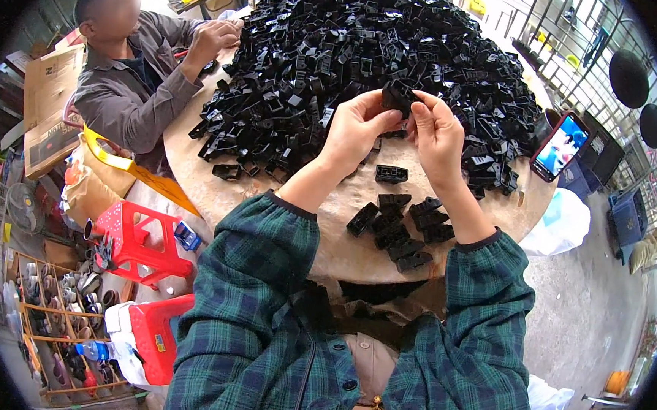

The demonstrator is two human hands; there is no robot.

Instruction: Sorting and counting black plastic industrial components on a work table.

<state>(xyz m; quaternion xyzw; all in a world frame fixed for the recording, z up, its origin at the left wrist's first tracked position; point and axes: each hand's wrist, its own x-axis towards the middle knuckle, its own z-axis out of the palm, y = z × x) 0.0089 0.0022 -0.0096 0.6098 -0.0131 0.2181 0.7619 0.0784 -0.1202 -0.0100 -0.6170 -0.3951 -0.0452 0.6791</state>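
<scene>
Both of my hands meet over the near part of a round table (326,239). A small black plastic part (399,98) is pinched between them. My left hand (358,127) grips it with thumb and fingers from the left; my right hand (438,133) has thumb and fingers closed at its right side. Behind my hands rises a large heap of similar black plastic parts (371,33). Under my wrists one loose black part (391,174) lies by itself. Nearer to me sits a small group of black parts (391,231).
At the far left a co-worker (136,70) sits with hands at the heap's edge. A phone with a lit screen (561,147) leans at the table's right edge. Red plastic stools (139,241) and a shoe rack (61,323) stand to the left. White bags (563,221) are at the right.
</scene>
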